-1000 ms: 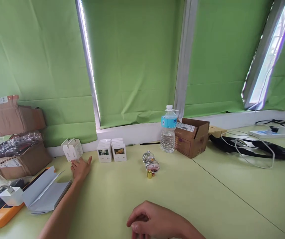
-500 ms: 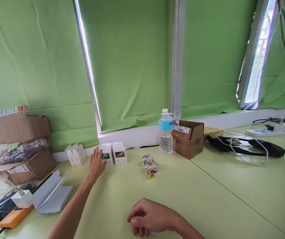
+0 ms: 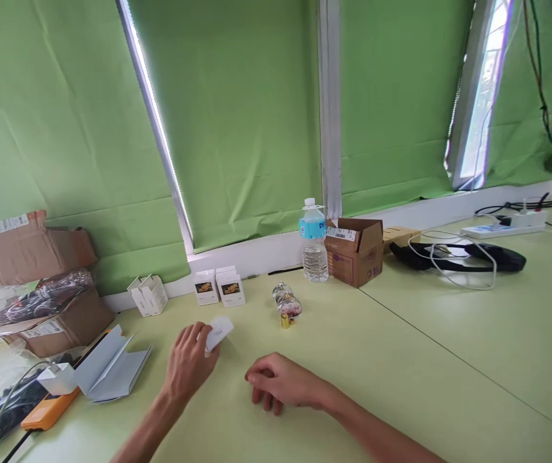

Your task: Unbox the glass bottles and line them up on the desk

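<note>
My left hand (image 3: pixel 189 360) is closed around a small white box (image 3: pixel 218 332), gripping it by its near left end. The box is tilted and held above the table; its far face with small print shows, while the rest is behind my fingers. My right hand (image 3: pixel 288 382) hangs low over the table to the right of it, fingers loosely curled and a little apart, with nothing visible in them. Beyond the hands, two groups of small white boxes with dark picture labels (image 3: pixel 206 288) stand against the wall. Clear glass bottles (image 3: pixel 289 306) with gold caps (image 3: pixel 285 321) lie to their right.
Opened white cartons (image 3: pixel 148 296) stand at the back left. Unfolded white card (image 3: pixel 114 370) lies by an orange power strip (image 3: pixel 51 409) and cardboard boxes (image 3: pixel 66 321). A water bottle (image 3: pixel 314 247), a brown box (image 3: pixel 355 254) and a black headset (image 3: pixel 459 257) are at the right.
My left hand has taken a white box from the front of the left group and drawn it nearer. My right hand has moved slightly forward. The view has shifted a little.
</note>
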`<state>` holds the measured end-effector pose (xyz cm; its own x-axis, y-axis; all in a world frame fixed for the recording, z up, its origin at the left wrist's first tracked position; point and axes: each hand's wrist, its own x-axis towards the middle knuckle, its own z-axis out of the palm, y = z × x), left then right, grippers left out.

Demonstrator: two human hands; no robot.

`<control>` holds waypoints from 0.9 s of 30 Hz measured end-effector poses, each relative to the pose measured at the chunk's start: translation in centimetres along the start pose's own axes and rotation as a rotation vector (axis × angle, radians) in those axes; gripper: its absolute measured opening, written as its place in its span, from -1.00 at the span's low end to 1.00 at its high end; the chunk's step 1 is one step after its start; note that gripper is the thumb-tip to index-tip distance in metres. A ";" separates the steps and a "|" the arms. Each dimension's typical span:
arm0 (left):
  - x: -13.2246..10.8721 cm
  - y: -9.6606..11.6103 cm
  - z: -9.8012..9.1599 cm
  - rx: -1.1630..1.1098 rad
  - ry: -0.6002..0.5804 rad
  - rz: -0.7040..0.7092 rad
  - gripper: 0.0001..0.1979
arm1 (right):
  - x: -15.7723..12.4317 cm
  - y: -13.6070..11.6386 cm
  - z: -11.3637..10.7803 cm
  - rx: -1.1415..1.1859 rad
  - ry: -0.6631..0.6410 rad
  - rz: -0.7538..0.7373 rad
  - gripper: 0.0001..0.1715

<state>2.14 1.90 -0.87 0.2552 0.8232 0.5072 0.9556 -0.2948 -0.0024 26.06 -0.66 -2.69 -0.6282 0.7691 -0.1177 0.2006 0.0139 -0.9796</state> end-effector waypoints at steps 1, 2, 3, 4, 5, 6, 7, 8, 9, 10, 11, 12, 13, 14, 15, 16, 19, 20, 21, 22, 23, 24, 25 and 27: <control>-1.2 1.6 -0.8 -0.007 0.000 0.008 -0.76 | -0.1 -0.3 0.2 0.031 0.014 -0.010 -0.54; -2.4 3.1 -1.6 -0.046 0.000 -0.002 -0.77 | -0.2 -0.6 0.3 0.063 0.015 -0.015 -0.48; -3.5 4.4 -2.4 -0.111 -0.031 -0.021 -0.76 | -0.4 -1.0 0.5 0.093 0.007 -0.011 -0.43; -4.4 5.5 -3.1 -0.195 -0.069 -0.046 -0.71 | -0.5 -1.3 0.6 0.119 0.002 0.004 -0.38; -5.1 6.3 -3.7 -0.293 -0.102 -0.067 -0.56 | -0.7 -1.6 0.7 0.142 0.001 0.025 -0.34; -5.6 6.7 -4.2 -0.399 -0.169 -0.035 -0.32 | -0.8 -1.8 0.8 0.165 0.005 0.046 -0.33; -5.9 6.8 -4.6 -0.492 -0.247 -0.012 -0.13 | -0.9 -1.9 0.9 0.189 0.012 0.059 -0.34; -6.0 6.6 -4.8 -0.582 -0.324 0.002 -0.01 | -0.9 -2.0 1.0 0.216 0.015 0.064 -0.36; -6.0 6.1 -4.9 -0.667 -0.396 0.005 0.03 | -0.9 -2.0 1.0 0.244 0.016 0.056 -0.40; -5.9 5.6 -4.8 -0.747 -0.456 -0.005 -0.01 | -0.9 -2.0 1.1 0.271 0.019 0.040 -0.43; -5.7 5.0 -4.7 -0.819 -0.495 -0.024 -0.07 | -0.9 -2.0 1.1 0.295 0.022 0.024 -0.46; -5.5 4.5 -4.6 -0.876 -0.511 -0.045 -0.15 | -0.9 -2.1 1.1 0.313 0.026 0.009 -0.48; -5.4 4.1 -4.4 -0.913 -0.507 -0.064 -0.20 | -1.0 -2.1 1.2 0.325 0.027 -0.003 -0.49; -5.4 3.9 -4.3 -0.925 -0.486 -0.082 -0.23 | -1.0 -2.2 1.2 0.332 0.023 -0.013 -0.51; -5.4 3.9 -4.1 -0.914 -0.453 -0.098 -0.24 | -1.1 -2.3 1.2 0.336 0.013 -0.015 -0.51; -5.5 4.0 -3.9 -0.890 -0.414 -0.113 -0.25 | -1.2 -2.4 1.2 0.337 0.000 -0.010 -0.50; -6.1 4.7 -3.5 -0.815 -0.329 -0.131 -0.30 | -1.5 -2.5 1.1 0.343 -0.025 0.041 -0.45; -6.2 5.0 -3.4 -0.795 -0.311 -0.132 -0.31 | -1.5 -2.4 1.1 0.348 -0.028 0.062 -0.43; -6.4 5.2 -3.4 -0.777 -0.294 -0.134 -0.31 | -1.6 -2.4 1.0 0.354 -0.031 0.079 -0.40; -6.4 5.4 -3.5 -0.762 -0.280 -0.138 -0.31 | -1.7 -2.4 1.0 0.361 -0.040 0.091 -0.37; -6.5 5.5 -3.5 -0.750 -0.270 -0.139 -0.31 | -1.8 -2.5 1.0 0.368 -0.052 0.099 -0.33; -6.5 5.6 -3.6 -0.741 -0.264 -0.138 -0.31 | -1.9 -2.6 0.9 0.373 -0.066 0.103 -0.29; -6.5 5.7 -3.7 -0.734 -0.262 -0.136 -0.30 | -2.0 -2.7 0.9 0.376 -0.079 0.105 -0.25; -6.5 5.8 -4.0 -0.727 -0.266 -0.127 -0.30 | -2.2 -2.9 0.8 0.374 -0.091 0.108 -0.21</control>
<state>5.40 -7.08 -0.77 0.2646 0.9335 0.2418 0.6671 -0.3583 0.6532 26.23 -2.90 0.30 -0.6856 0.6936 -0.2210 -0.0077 -0.3105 -0.9505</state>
